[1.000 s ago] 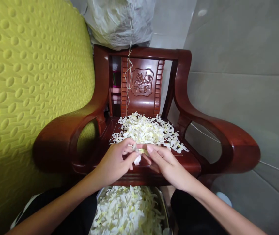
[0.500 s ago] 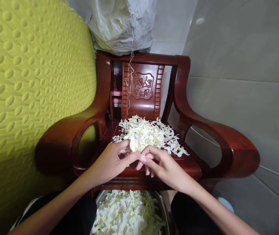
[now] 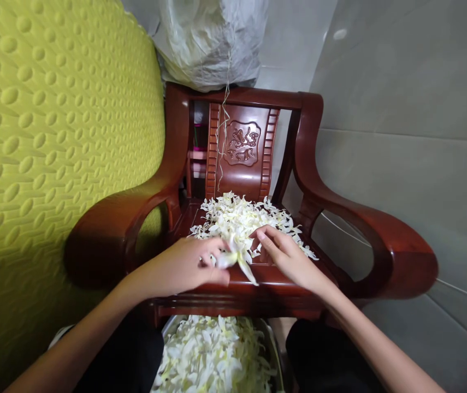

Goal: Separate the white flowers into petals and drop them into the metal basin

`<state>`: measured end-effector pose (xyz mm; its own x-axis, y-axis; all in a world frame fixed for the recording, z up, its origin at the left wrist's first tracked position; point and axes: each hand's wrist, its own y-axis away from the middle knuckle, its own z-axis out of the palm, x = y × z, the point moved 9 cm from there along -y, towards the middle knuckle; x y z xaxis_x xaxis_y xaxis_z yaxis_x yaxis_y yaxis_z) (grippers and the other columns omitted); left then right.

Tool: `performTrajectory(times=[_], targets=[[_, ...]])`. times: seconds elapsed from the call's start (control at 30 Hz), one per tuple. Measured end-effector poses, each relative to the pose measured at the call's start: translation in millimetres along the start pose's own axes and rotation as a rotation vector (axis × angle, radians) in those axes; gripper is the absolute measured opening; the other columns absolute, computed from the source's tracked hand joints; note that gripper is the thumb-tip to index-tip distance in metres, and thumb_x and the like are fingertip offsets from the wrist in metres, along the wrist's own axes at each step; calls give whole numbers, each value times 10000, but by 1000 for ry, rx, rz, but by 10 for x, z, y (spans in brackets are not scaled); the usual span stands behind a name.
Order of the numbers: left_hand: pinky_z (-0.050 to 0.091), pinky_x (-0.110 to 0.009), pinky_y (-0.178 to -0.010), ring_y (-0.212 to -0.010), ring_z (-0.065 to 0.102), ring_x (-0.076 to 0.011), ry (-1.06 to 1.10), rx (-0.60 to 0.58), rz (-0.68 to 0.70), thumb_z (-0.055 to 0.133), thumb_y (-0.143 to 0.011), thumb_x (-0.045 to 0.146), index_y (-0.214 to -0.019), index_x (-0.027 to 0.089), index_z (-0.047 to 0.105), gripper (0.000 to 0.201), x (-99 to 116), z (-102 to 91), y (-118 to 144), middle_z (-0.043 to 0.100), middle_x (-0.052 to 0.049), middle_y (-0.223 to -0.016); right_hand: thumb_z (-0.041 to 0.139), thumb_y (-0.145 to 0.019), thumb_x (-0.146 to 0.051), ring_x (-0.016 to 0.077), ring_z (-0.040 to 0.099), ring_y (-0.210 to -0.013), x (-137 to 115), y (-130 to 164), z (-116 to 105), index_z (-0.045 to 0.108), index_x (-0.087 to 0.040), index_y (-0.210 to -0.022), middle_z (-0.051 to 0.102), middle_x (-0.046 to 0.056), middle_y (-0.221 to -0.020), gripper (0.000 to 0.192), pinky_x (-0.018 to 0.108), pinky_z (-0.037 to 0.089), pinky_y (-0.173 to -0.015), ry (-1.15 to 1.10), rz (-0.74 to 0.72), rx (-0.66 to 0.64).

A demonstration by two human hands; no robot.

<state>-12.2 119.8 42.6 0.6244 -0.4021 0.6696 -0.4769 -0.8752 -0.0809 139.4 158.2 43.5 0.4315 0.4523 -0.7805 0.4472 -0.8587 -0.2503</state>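
A heap of pale white-yellow flowers [image 3: 244,219] lies on the seat of a small dark red wooden chair [image 3: 319,180]. My left hand [image 3: 190,266] rests at the heap's near edge, fingers pinched on a white flower [image 3: 239,258] whose petals splay out toward the seat's front. My right hand [image 3: 286,255] lies flat beside it, fingertips reaching into the heap. Below the chair's front rail, a metal bowl [image 3: 273,344] holds many more of the same flowers [image 3: 212,357].
A yellow-green dimpled cushion [image 3: 48,136] fills the left side. A grey plastic bag [image 3: 212,38] sits behind the chair's back, with a thin string [image 3: 222,136] hanging from it. Grey tiled floor [image 3: 413,136] lies to the right.
Both hands were together working one flower above the seat's front. Now the right hand has moved forward into the heap, and the left hand has lowered with the flower.
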Motion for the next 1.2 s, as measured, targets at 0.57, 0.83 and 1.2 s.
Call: performTrajectory(times=[0.57, 0.83, 1.2], targets=[[530, -379, -768, -900, 617, -191, -196, -180, -723, 536, -899, 341, -1115, 141, 566, 296, -1965, 511, -542, 610, -73, -1075, 499, -863, -377, 135, 562, -621, 835, -76, 522, 591, -133, -908, 618, 34, -739, 265, 273, 457, -614, -34, 192, -485], [541, -359, -735, -868, 620, -177, -14, -36, -743, 540, -900, 309, -1117, 136, 559, 278, -2070, 367, -601, 610, -72, -1061, 547, -841, -447, 133, 565, -601, 911, 35, 515, 620, -148, -898, 633, 22, -704, 313, 261, 444, -583, -64, 244, -537], [526, -284, -649, -664, 618, -129, 279, -52, -334, 569, -871, 295, -801, 110, 610, 202, -1336, 202, -593, 637, -12, -732, 591, -806, -501, 120, 538, -605, 815, 18, 416, 629, -123, -964, 602, 4, -711, 411, 261, 444, -614, -197, 203, -379]])
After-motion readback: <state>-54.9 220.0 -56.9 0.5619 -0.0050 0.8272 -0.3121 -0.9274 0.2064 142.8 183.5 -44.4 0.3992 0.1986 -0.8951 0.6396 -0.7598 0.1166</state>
